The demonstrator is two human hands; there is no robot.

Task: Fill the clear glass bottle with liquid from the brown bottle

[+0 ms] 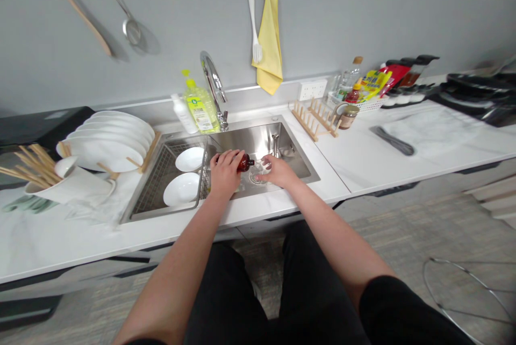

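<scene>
Over the steel sink [300,159], my left hand [223,173] is closed round a small brown bottle [244,163] that lies tipped on its side, neck pointing right. My right hand [278,171] rests on a clear glass [258,175] that stands in the sink below the bottle's mouth; its fingers curl round the rim. Two white bowls [189,159] [181,188] sit in the wire drain basket [155,184] in the left part of the sink.
A curved tap [212,79] and a green dish-soap bottle [199,106] stand behind the sink. Stacked white plates [110,138] and a holder of chopsticks [36,165] lie left. A wooden rack [316,116], a jar, sauce bottles [365,87] and a dark utensil [393,141] are right.
</scene>
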